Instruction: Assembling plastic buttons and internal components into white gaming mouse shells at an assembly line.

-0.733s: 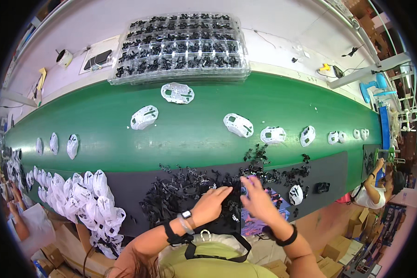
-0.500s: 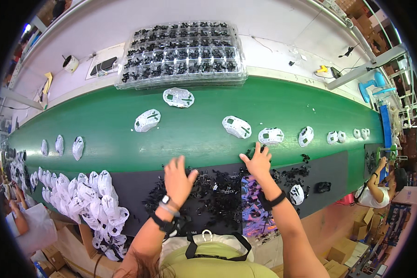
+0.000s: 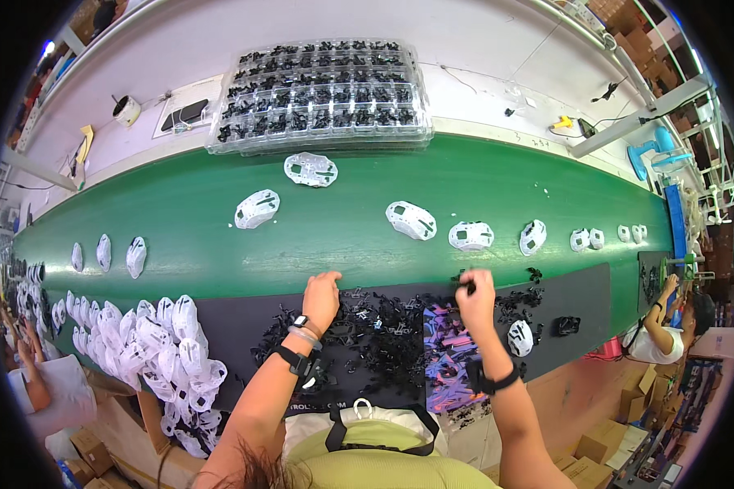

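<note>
Where black parts (image 3: pixel 383 350) litter the mat (image 3: pixel 589 301), both hands (image 3: pixel 322 298) (image 3: pixel 477 298) reach across.

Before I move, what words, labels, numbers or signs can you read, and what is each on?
Light lettering, near edge of the dark mat: partly visible; I won't copy printed text.
Small dark marks, white ledge behind the green belt: too small to read surely.
Watch on the left wrist: nothing legible.
I can make out no other text.
</note>
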A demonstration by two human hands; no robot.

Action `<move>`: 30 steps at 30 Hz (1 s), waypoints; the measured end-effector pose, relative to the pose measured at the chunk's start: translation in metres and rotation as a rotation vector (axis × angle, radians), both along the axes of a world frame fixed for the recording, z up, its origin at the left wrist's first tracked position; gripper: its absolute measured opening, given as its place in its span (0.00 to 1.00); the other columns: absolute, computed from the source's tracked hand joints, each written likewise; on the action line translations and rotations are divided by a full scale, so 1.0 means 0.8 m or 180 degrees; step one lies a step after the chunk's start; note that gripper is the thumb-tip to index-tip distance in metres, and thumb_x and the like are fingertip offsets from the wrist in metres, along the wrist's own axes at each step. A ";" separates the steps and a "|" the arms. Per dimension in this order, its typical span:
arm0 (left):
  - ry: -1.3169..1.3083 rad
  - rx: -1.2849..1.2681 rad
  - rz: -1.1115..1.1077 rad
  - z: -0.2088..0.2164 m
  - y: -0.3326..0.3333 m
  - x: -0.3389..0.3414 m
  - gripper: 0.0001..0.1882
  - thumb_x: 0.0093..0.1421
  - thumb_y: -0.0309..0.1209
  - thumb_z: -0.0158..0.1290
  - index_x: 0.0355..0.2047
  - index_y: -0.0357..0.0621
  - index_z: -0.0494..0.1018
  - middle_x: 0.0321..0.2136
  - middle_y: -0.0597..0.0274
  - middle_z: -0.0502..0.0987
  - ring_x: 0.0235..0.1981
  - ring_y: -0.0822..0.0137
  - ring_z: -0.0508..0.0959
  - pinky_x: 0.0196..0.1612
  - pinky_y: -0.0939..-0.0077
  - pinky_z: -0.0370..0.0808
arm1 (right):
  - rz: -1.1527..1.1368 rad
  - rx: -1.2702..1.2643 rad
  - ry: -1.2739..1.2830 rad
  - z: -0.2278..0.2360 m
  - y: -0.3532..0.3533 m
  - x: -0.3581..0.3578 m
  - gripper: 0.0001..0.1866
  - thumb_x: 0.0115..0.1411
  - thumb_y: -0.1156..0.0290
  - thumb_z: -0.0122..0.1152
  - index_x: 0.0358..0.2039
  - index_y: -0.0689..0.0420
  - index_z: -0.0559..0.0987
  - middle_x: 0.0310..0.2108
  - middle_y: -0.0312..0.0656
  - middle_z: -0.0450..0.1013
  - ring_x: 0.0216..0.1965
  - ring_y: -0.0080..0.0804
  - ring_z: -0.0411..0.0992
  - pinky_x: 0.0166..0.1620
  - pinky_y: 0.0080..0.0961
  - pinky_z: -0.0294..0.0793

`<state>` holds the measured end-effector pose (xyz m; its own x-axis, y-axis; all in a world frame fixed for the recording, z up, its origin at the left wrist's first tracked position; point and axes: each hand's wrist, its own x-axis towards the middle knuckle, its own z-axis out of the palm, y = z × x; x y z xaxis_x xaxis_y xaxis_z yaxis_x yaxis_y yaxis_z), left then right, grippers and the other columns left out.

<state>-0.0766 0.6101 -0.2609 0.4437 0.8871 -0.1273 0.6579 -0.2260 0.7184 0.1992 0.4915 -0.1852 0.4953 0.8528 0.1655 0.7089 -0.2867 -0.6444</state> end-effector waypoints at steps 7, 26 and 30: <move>-0.0435 0.0462 -0.0081 0.046 -0.012 0.014 0.09 0.49 0.17 0.44 0.30 0.36 0.72 0.27 0.51 0.71 0.33 0.51 0.69 0.38 0.63 0.68 | 0.1178 -0.1140 -0.1035 0.016 -0.103 -0.059 0.17 0.44 0.74 0.57 0.38 0.60 0.72 0.44 0.53 0.62 0.41 0.50 0.64 0.44 0.36 0.67; 0.0909 0.0826 -0.0518 0.055 -0.016 0.018 0.21 0.46 0.18 0.48 0.43 0.46 0.69 0.45 0.52 0.65 0.44 0.50 0.65 0.46 0.63 0.67 | -0.1141 -0.0971 -0.0224 -0.062 0.004 0.085 0.14 0.42 0.81 0.56 0.32 0.59 0.69 0.37 0.53 0.60 0.33 0.51 0.65 0.39 0.39 0.66; 0.0510 0.0279 -0.0910 0.052 -0.004 0.036 0.20 0.46 0.17 0.48 0.41 0.43 0.69 0.41 0.52 0.65 0.42 0.51 0.66 0.43 0.63 0.68 | -0.1055 -0.1039 -0.0093 -0.088 -0.003 0.099 0.11 0.38 0.78 0.60 0.26 0.59 0.71 0.32 0.51 0.63 0.33 0.51 0.66 0.39 0.37 0.66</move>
<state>-0.0476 0.6071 -0.2191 0.6565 0.7404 -0.1444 0.6621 -0.4739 0.5805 0.2781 0.4888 -0.2558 0.7491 0.6590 -0.0675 0.5612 -0.6854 -0.4639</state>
